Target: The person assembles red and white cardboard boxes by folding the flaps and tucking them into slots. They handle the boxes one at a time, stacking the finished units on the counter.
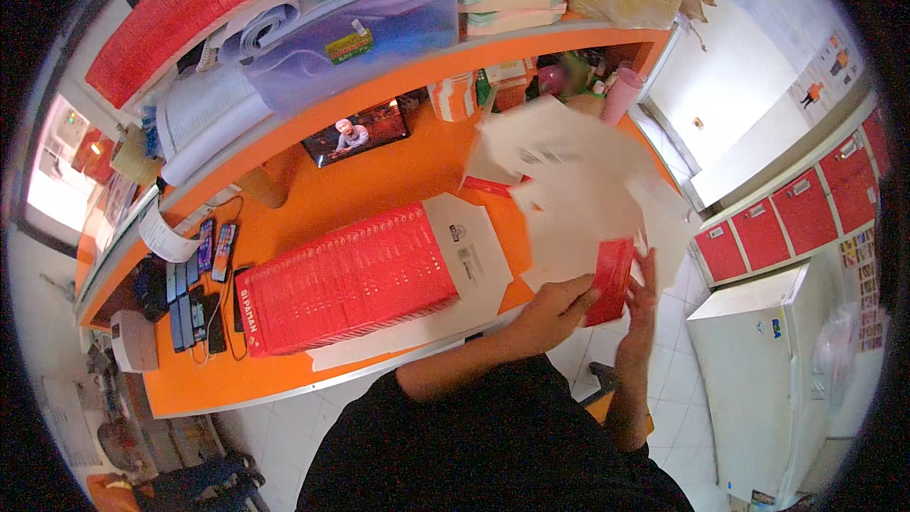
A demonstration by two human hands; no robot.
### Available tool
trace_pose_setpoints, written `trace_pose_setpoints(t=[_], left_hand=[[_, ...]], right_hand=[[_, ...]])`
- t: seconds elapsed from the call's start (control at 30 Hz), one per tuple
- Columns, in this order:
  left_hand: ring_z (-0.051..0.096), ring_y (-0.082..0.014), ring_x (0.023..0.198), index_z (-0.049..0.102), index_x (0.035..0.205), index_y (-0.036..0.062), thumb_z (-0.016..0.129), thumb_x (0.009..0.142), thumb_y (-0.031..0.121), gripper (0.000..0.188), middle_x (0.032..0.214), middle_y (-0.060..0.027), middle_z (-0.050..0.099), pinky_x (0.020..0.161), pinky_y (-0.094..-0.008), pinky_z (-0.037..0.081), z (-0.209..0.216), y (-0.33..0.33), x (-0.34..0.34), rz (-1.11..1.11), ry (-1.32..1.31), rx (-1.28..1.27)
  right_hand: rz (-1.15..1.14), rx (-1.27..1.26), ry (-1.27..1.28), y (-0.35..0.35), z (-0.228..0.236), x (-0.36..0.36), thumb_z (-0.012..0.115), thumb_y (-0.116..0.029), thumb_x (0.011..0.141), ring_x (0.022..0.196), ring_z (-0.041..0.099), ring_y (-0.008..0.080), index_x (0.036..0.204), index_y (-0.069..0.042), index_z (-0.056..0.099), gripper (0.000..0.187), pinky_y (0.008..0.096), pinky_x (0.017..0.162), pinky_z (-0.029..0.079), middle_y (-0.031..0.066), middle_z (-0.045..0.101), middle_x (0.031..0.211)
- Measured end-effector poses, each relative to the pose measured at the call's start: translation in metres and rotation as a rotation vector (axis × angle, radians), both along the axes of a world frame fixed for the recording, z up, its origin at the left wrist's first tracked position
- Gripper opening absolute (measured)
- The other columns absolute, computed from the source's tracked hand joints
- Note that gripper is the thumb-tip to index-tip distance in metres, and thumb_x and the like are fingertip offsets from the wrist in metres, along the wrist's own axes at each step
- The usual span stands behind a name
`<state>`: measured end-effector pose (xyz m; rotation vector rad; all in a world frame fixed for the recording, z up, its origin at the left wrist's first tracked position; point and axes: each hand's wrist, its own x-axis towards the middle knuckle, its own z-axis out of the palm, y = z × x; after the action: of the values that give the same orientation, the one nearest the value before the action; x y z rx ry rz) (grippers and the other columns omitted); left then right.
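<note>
At the right end of the orange desk I hold a cardboard box blank [583, 228], partly folded, its large pale panels blurred by motion and a narrow red panel facing me. My left hand [557, 311] grips the left edge of that red panel, thumb and fingers closed on it. Along its right edge my right hand [639, 308] presses, fingers raised and slightly blurred. Left of my hands lies a long row of flattened red box blanks [346, 280], tightly stacked, with a pale printed flap [469, 246] spread out at the right end.
Several phones [216, 248] with cables lie at the desk's left, beside a white device [135, 341]. A tablet [358, 133] leans at the back. The shelf above carries a blue-violet plastic bin [365, 33] and more red blanks [204, 14]. A white fridge [749, 370] stands right.
</note>
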<state>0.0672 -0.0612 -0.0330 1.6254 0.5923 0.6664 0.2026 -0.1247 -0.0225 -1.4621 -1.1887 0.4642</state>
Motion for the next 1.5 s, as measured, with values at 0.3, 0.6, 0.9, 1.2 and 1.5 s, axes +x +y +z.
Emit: trace_pose_setpoints(t=[0.3, 0.6, 0.9, 1.2, 1.5], left_hand=[[0.060, -0.0258, 0.096, 0.055, 0.115, -0.0014, 0.046, 0.094, 0.028, 0.037, 0.103, -0.0170, 0.063, 0.087, -0.0364, 0.045, -0.045, -0.001, -0.068, -0.373, 0.254, -0.068], [0.060, -0.0192, 0.090, 0.062, 0.105, -0.0018, 0.051, 0.092, 0.028, 0.035, 0.098, -0.0125, 0.066, 0.084, -0.0338, 0.046, -0.062, -0.004, -0.071, -0.275, 0.258, -0.225], [0.057, -0.0132, 0.084, 0.042, 0.114, 0.0034, 0.057, 0.089, 0.017, 0.033, 0.083, -0.0078, 0.059, 0.076, -0.0302, 0.046, -0.058, 0.000, -0.053, -0.219, 0.202, -0.255], [0.045, -0.0209, 0.119, 0.030, 0.133, 0.0063, 0.078, 0.072, 0.024, 0.080, 0.127, -0.0105, 0.046, 0.099, -0.0367, 0.038, -0.022, 0.036, -0.075, -0.075, 0.026, 0.196], [0.049, -0.0251, 0.113, 0.030, 0.131, 0.0087, 0.081, 0.064, 0.019, 0.085, 0.123, -0.0154, 0.045, 0.095, -0.0352, 0.041, -0.030, 0.031, -0.056, 0.168, -0.034, 0.062]], right_hand=[[0.526, -0.374, -0.307, -0.001, -0.034, 0.008, 0.048, -0.015, 0.092, 0.116, 0.044, 0.0313, 0.102, -0.001, 0.060, 0.022, 0.0419, 0.105, 0.025, 0.0174, 0.058, 0.108], [0.348, -0.566, -0.494, 0.000, -0.046, -0.008, 0.047, -0.013, 0.089, 0.092, 0.052, 0.0378, 0.092, 0.003, 0.059, 0.020, 0.0429, 0.085, 0.040, 0.0206, 0.059, 0.094], [0.589, -0.637, -0.382, 0.000, -0.027, 0.004, 0.045, -0.018, 0.091, 0.092, 0.053, 0.0377, 0.094, 0.001, 0.060, 0.025, 0.0402, 0.085, 0.042, 0.0214, 0.059, 0.093], [0.117, -0.209, 0.659, -0.018, -0.062, 0.136, 0.055, -0.017, 0.087, 0.093, 0.059, 0.0188, 0.115, 0.000, 0.053, 0.032, 0.0312, 0.083, 0.049, 0.0124, 0.060, 0.106], [-0.291, -0.182, 0.038, 0.028, -0.099, 0.120, 0.055, -0.016, 0.088, 0.113, 0.050, 0.0239, 0.119, -0.003, 0.053, 0.033, 0.0365, 0.098, 0.037, 0.0147, 0.053, 0.120]])
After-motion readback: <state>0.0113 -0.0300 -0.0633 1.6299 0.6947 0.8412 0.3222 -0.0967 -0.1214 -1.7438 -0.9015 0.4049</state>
